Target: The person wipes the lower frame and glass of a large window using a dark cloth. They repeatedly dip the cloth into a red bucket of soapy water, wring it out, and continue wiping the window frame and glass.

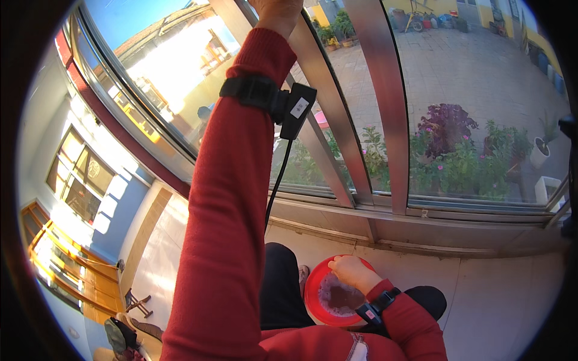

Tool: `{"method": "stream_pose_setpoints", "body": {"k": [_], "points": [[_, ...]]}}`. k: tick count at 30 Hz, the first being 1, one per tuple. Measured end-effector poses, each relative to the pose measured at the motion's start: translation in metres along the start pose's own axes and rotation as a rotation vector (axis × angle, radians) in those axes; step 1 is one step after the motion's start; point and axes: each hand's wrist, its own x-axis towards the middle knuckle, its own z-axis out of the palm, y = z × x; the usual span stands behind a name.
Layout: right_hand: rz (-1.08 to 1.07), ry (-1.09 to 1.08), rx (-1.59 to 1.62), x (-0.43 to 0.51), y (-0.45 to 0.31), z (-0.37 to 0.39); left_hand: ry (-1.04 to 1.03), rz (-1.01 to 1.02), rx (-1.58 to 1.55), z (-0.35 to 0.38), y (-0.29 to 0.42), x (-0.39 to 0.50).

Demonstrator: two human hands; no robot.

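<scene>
My left hand (276, 16) reaches up to the aluminium frame of a sliding window, and the top edge of the picture cuts it off. Its fingers are hidden, so what it holds cannot be seen. Low in front of me is a red plastic basin (311, 295) with cloudy, foamy water (336, 298). Over the basin's far side, my right hand (352, 270) has its fingers bent downward near the rim. Whether something is inside its grip cannot be made out. Tall glass panes (451, 76) with metal uprights (379, 90) stand before me.
The window's bottom track (474, 214) runs above the pale tiled floor (496, 289). A small folding stool (137, 303) and wooden furniture (76, 261) are at left. Flowering plants (465, 167) grow outside the glass. A black cable (277, 180) hangs beside my left sleeve.
</scene>
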Motion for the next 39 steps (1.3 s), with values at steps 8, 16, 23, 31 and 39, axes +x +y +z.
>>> {"method": "stream_pose_setpoints", "body": {"k": [8, 16, 23, 31, 39], "points": [[0.009, -0.141, 0.000, -0.003, -0.021, -0.003, -0.107, 0.051, 0.123, -0.016, 0.040, -0.235], [0.031, -0.144, -0.034, -0.014, -0.014, 0.003, -0.260, -0.120, 0.035, -0.040, 0.086, -0.382], [0.069, -0.139, 0.010, -0.017, -0.009, 0.005, -0.122, 0.026, 0.029, -0.021, 0.041, -0.224], [-0.003, -0.074, -0.009, -0.007, -0.014, 0.012, -0.039, 0.017, 0.043, -0.014, 0.057, -0.270], [0.020, -0.055, 0.000, -0.018, -0.015, 0.016, -0.335, -0.065, 0.059, -0.042, 0.084, -0.451]]}}
